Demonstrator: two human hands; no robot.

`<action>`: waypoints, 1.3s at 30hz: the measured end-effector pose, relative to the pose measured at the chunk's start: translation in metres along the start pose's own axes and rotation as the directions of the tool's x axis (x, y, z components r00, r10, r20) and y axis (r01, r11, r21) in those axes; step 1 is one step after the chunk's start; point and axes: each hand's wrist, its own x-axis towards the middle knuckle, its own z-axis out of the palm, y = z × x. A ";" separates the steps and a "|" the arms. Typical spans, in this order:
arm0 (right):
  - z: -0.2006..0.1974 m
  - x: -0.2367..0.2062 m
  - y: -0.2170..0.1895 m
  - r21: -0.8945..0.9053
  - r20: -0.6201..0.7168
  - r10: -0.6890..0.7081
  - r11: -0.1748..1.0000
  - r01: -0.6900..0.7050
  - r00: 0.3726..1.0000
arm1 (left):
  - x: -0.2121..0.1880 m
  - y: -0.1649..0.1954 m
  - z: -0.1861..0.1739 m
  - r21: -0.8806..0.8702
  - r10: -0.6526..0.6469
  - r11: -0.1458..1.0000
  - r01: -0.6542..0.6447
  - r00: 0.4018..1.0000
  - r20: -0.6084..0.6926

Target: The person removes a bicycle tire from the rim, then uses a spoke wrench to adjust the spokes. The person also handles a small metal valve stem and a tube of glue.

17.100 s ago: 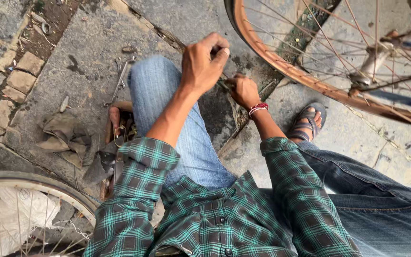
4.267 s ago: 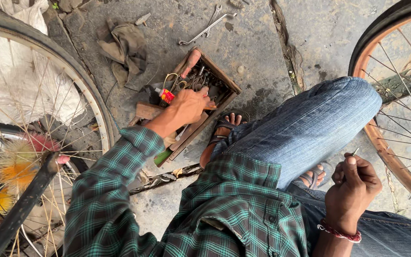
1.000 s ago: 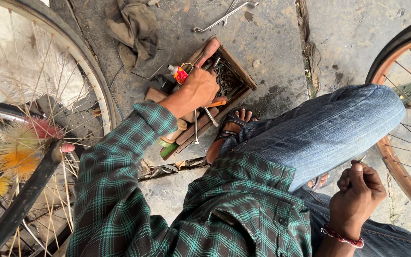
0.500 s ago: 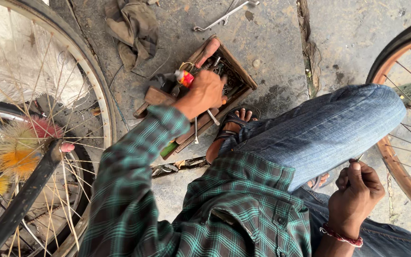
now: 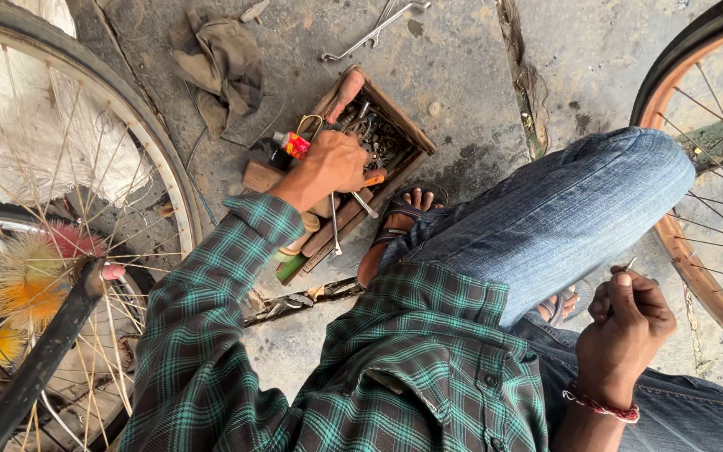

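Note:
My left hand (image 5: 328,167) reaches down into a wooden tool box (image 5: 410,138) on the ground, fingers closed among the tools; an orange-handled tool (image 5: 371,178) pokes out beside the fingers. A small red tube (image 5: 292,144) lies just left of that hand. My right hand (image 5: 629,322) is raised at the lower right, beside my bent knee (image 5: 596,201), pinching a small metal piece (image 5: 629,264) between its fingertips. A red thread bracelet circles that wrist.
A bicycle wheel (image 5: 144,125) with a coloured brush on its hub stands at the left, another wheel (image 5: 671,234) at the right. A rag (image 5: 223,63) and spanners (image 5: 374,29) lie on the concrete beyond the box. Pliers (image 5: 294,301) lie near my sandalled foot (image 5: 399,222).
My left hand has shifted slightly further into the tool box, among the tools. My right hand has stayed raised by the knee with the small piece.

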 end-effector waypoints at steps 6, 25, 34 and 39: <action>0.002 -0.001 -0.005 0.010 0.000 0.010 1.000 -0.010 1.000 | -0.001 0.008 -0.006 -0.174 -0.073 0.984 0.043 0.983 -0.166; -0.008 -0.005 -0.009 0.054 -0.032 0.000 0.999 0.001 0.999 | 0.034 -0.017 -0.004 -0.338 0.033 0.935 -0.105 0.977 -0.212; -0.011 -0.006 -0.009 0.059 -0.022 -0.006 0.998 0.008 1.000 | 0.038 0.005 0.027 0.186 0.055 0.982 0.018 0.923 -0.381; -0.012 -0.007 -0.008 0.069 -0.020 -0.003 0.998 0.004 1.000 | 0.052 0.002 0.020 0.188 -0.029 0.979 0.085 0.958 -0.286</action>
